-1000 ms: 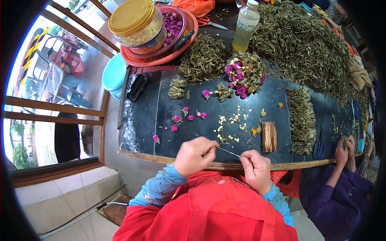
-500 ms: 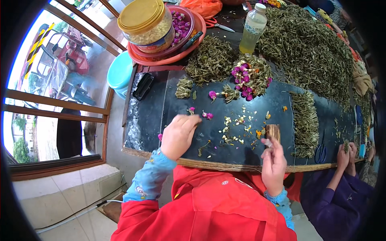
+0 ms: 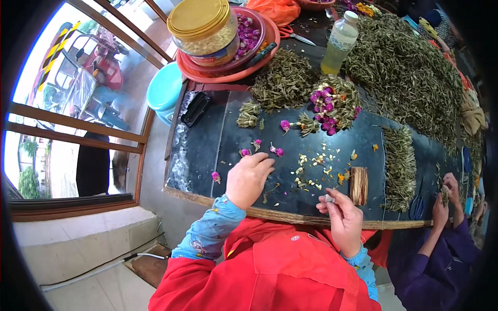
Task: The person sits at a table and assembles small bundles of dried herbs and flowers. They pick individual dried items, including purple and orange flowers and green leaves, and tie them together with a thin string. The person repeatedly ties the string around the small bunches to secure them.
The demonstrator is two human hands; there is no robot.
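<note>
My left hand [image 3: 248,180] hovers low over the dark tabletop [image 3: 207,147], its fingers bent and drawn together; whatever is under the tips is hidden. Loose purple flower heads [image 3: 277,151] lie just beyond it. My right hand [image 3: 344,216] is at the table's front edge with thumb and fingers pinched. A small pale piece [image 3: 328,198] shows at those fingertips; whether it is held or wrapped round a finger I cannot tell. Between the hands are scattered white buds and petals [image 3: 306,181]. Beside the right hand stands a short wooden block [image 3: 358,185].
Farther back are a tied dried-leaf bundle [image 3: 248,114], a bundle trimmed with purple flowers [image 3: 337,103], a bottle [image 3: 340,44], scissors [image 3: 301,38] and a lidded jar [image 3: 205,39] in stacked basins. Dried leaves [image 3: 410,78] heap at right; a co-worker's hands [image 3: 446,202] hold a small bundle.
My left hand has shifted slightly right, uncovering a purple flower head. My right hand has moved left, off the wooden block, and its fingers have come closer together. The view has shifted a little.
</note>
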